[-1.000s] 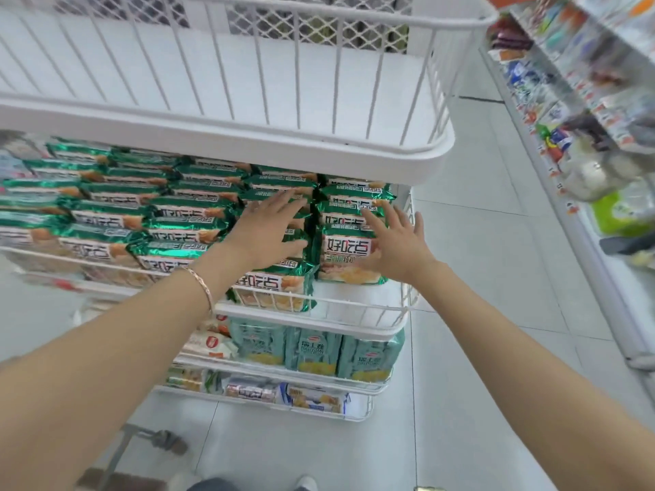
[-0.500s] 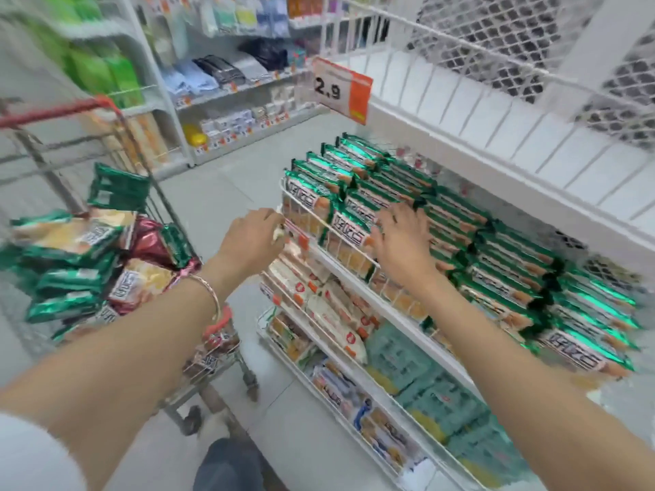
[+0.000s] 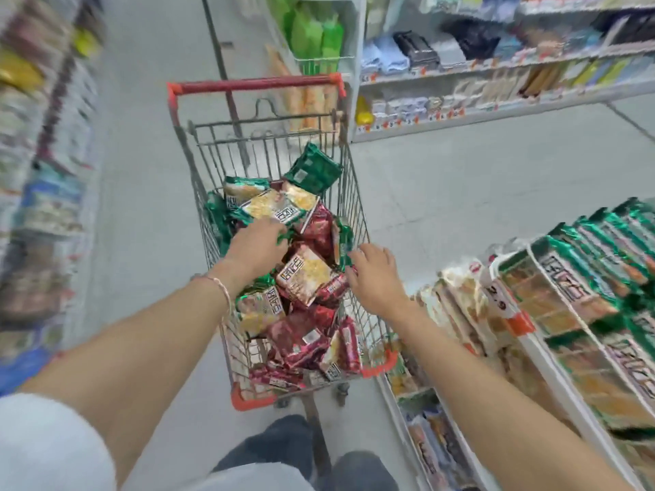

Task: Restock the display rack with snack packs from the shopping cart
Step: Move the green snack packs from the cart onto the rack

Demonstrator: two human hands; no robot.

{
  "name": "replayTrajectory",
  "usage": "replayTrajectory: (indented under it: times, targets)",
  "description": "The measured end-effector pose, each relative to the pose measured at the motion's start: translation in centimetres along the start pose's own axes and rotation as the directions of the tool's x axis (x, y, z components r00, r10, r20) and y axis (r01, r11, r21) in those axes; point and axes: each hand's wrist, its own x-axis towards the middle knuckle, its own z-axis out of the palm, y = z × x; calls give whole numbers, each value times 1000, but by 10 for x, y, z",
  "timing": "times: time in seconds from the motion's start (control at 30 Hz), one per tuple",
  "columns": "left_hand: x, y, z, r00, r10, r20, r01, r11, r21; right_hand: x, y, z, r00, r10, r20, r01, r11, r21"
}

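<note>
Your left hand (image 3: 255,248) is down in the pile. Its fingers bend over the green edge of a pale-faced snack pack (image 3: 274,207) near the far middle of the load. The back of the hand hides the fingertips, so I cannot tell whether that grip has closed on the pack or only rests on it. Your right hand (image 3: 377,278) sits lower and to the right, just inside the right wall. Its grip is slack: the fingers are loosely curled, their tips are at a red pack (image 3: 331,288), and they wrap round nothing I can see. It looks set to take a second pack, or to steady the heap while the left one lifts.

Both hands work inside the shopping cart (image 3: 255,84), which stands straight ahead of you with its red handle at the far end. It holds a loose jumble of green packs and red packs (image 3: 301,334), heaped rather than stacked, so you will likely have to free each one from its neighbours.

The display rack (image 3: 567,396) is just to the right of the cart, probably so each carry is short. Its upper tier already shows a tight row of green-topped packs (image 3: 581,264) standing on edge, which I take to be the pattern to match. Store shelves (image 3: 496,65) line the far right.
</note>
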Motion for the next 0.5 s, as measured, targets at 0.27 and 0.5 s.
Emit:
replayTrajectory:
  times: [0.27, 0.5]
  targets:
    - [-6, -87, 11, 962, -272, 0, 269, 951, -150, 68, -36, 47, 964, -67, 259, 56, 997, 49]
    - [-1, -112, 20, 905, -425, -7, 403, 865, -298, 160, -80, 44, 598, 295, 745, -787, 42, 615]
